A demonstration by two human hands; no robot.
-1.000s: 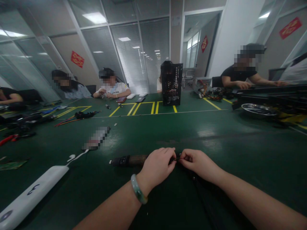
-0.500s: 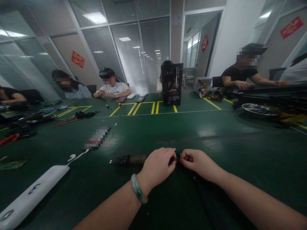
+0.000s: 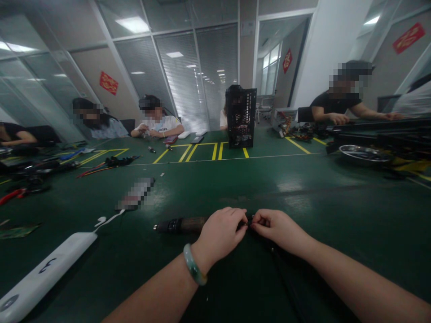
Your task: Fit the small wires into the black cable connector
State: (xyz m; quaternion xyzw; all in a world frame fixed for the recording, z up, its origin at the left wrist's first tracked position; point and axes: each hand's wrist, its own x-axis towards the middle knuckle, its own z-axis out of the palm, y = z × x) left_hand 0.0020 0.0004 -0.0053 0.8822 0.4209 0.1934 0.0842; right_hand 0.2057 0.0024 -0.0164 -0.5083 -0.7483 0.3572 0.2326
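A dark electric screwdriver (image 3: pixel 192 224) with a brownish body lies on the green table, its metal tip pointing left. My left hand (image 3: pixel 225 231), with a jade-coloured bangle on the wrist, is closed over its rear end and hides that part. Close by on the right, my right hand (image 3: pixel 276 226) is closed in a pinch, thumb and index finger meeting at the end of a black cable (image 3: pixel 282 269). The fingertips of both hands nearly touch; the small part between them is too dark to make out. The cable runs down towards me.
To the left are a white power bank (image 3: pixel 50 273) and a phone (image 3: pixel 138 193) joined by a cord. A black computer case (image 3: pixel 241 117) stands opposite. Bundled wires (image 3: pixel 117 161) lie left; a metal bowl (image 3: pixel 365 153) and dark parts sit right. Several people sit around the table.
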